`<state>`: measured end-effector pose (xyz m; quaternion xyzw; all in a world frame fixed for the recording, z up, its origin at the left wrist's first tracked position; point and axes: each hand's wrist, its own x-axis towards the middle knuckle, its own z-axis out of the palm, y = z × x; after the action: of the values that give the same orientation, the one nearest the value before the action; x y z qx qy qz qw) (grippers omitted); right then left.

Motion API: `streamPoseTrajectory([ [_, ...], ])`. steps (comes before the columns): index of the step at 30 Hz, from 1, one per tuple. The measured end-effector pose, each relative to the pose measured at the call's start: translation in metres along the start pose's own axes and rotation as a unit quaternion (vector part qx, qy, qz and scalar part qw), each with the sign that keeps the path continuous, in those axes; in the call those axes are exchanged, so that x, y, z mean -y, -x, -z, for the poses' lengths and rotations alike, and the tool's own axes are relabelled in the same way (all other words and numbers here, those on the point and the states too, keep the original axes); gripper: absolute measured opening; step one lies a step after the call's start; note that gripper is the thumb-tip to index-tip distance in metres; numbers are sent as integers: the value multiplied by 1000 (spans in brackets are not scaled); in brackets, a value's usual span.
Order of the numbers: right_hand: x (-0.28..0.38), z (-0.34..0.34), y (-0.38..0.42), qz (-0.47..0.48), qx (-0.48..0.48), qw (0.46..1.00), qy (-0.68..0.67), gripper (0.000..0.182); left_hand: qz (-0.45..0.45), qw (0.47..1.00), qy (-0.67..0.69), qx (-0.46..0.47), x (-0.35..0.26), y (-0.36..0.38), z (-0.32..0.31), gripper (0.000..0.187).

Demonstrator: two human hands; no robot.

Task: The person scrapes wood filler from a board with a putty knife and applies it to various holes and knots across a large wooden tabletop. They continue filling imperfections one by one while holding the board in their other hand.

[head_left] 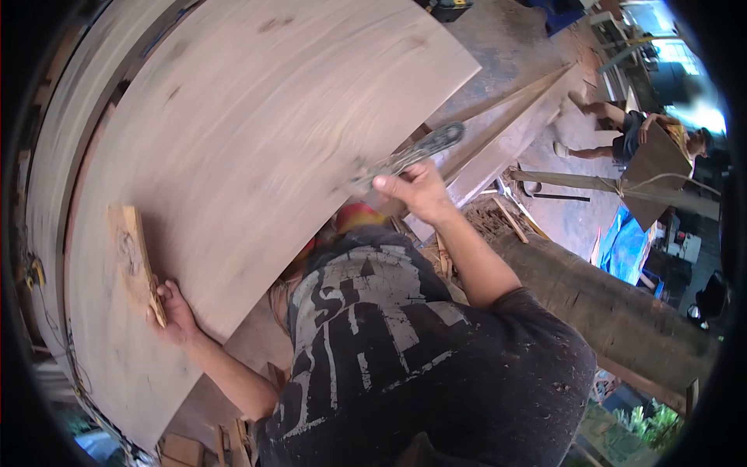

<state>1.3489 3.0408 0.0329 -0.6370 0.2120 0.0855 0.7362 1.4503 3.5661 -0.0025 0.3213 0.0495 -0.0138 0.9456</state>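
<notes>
With the left hand point(178, 317) closed around the wood scrap point(130, 261) and the right hand point(420, 194) around the scraper point(424, 150) over the board point(257, 117), excessive tilt or pressure could gouge the board's face.

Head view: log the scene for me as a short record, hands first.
Left hand: holds the lower end of a wooden piece
Right hand: holds a dark-handled tool, its far end blurred
Work surface: broad wooden panel with visible grain
Right of the body: large timber
Background: another person, with a brown board in front
Unclear: type of tool
</notes>
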Motion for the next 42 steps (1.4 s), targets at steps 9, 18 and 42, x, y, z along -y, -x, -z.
streamPoseTrajectory([
  [9,37,-3,-18,274,-38,912,303,16,-10,1000,9,3,2,0,-3,57],
  [18,51,5,-27,350,30,813,465,23,-13,1000,6,-17,1,1,0,58],
  [42,23,-15,-24,30,-245,936,251,28,-26,999,-14,-18,1,-1,-2,59],
])
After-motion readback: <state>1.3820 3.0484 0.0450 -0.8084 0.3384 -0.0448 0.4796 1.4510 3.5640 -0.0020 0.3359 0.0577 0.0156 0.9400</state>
